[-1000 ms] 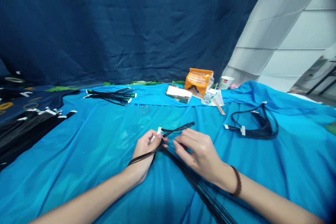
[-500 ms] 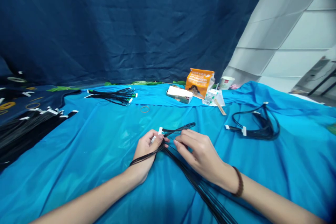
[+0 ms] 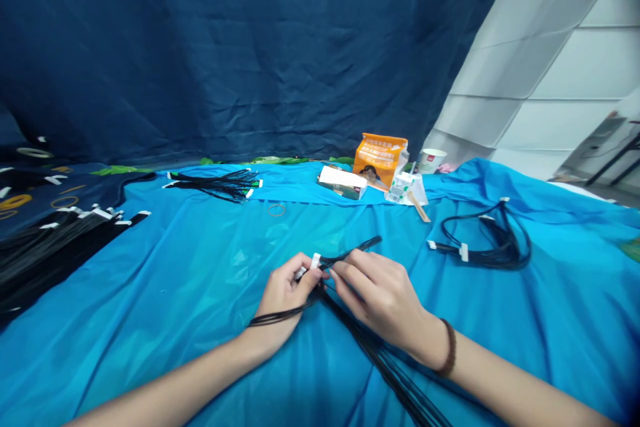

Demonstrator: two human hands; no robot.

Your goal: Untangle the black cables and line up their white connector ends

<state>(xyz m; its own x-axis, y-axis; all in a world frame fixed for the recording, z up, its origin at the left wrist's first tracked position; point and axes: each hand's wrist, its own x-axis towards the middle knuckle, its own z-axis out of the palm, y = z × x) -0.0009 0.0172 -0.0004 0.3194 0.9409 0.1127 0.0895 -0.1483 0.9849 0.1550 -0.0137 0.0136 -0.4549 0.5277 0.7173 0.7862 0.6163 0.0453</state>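
Observation:
My left hand (image 3: 287, 290) is closed on a bundle of thin black wires (image 3: 367, 343), pinching it close to a white connector (image 3: 315, 260). Some of the wires loop back over my left wrist, and the rest trail down toward the lower right. A short bunch of wire ends (image 3: 370, 242) sticks out past the connector to the upper right. My right hand (image 3: 383, 287), with a brown bracelet at its wrist, pinches at the wires right beside the left fingertips. Its fingers hide exactly which strands it grips.
Other black wire bundles with white connectors lie at the far left (image 3: 65, 247), back left (image 3: 215, 183) and right (image 3: 493, 255). A rubber band (image 3: 277, 210), a small box (image 3: 343, 180), an orange bag (image 3: 380, 160), a clear package (image 3: 403, 188) and a paper cup (image 3: 431, 160) rest on the blue cloth (image 3: 200, 267).
My left hand and the white connector have shifted slightly right and down. My right fingers have come closer to the left ones, over the wires.

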